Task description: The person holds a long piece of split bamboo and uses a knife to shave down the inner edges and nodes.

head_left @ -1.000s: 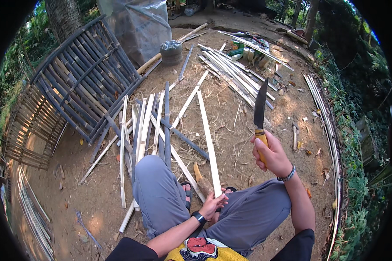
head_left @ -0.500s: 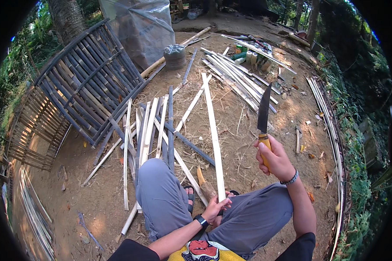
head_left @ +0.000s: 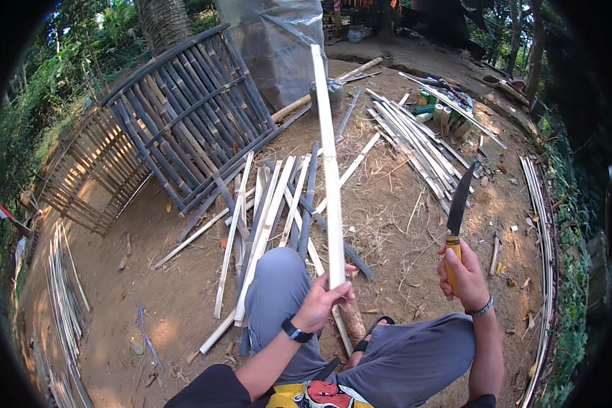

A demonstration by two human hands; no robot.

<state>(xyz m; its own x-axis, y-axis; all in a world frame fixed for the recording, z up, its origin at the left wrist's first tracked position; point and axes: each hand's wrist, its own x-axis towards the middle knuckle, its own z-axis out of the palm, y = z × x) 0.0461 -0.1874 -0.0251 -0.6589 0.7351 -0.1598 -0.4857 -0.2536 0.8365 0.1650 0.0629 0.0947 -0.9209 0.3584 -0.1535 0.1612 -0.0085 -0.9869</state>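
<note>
My left hand (head_left: 325,297) is closed around the lower end of a long, pale bamboo strip (head_left: 330,170). The strip stands nearly upright in front of me and tilts slightly away to the left at its top. In my right hand (head_left: 466,274) is a knife (head_left: 460,204) with a dark blade and a yellow handle, its point upward. Blade and strip are well apart. Between my feet, partly hidden by my leg, a piece of wood (head_left: 351,319) lies on the ground.
Split bamboo strips (head_left: 272,204) lie in a heap beyond my left knee, and another pile (head_left: 421,143) lies farther right. A dark bamboo slat panel (head_left: 190,115) leans at the far left. More strips (head_left: 62,292) are at the left edge. A hammer (head_left: 497,250) rests on the soil.
My left hand has risen with the bamboo strip, lifting it more upright. The whole view has shifted, with the surroundings now farther right. The knife stays raised in my right hand.
</note>
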